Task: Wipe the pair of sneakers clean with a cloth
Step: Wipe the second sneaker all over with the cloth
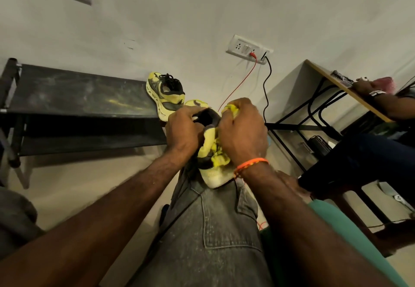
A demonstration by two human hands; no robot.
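Note:
A yellow and grey sneaker rests on my knee, heel towards me, its white sole showing at the near end. My left hand grips it at the dark collar opening. My right hand holds a bunched yellow cloth against the sneaker's right side; more yellow cloth shows under that hand. The second sneaker of the pair lies tilted on the right end of a black shoe rack, untouched.
Grey jeans cover my leg. A wall socket holds a red and a black cable that hang down behind the sneakers. At the right, a desk with a black frame; another person's arm and leg are there.

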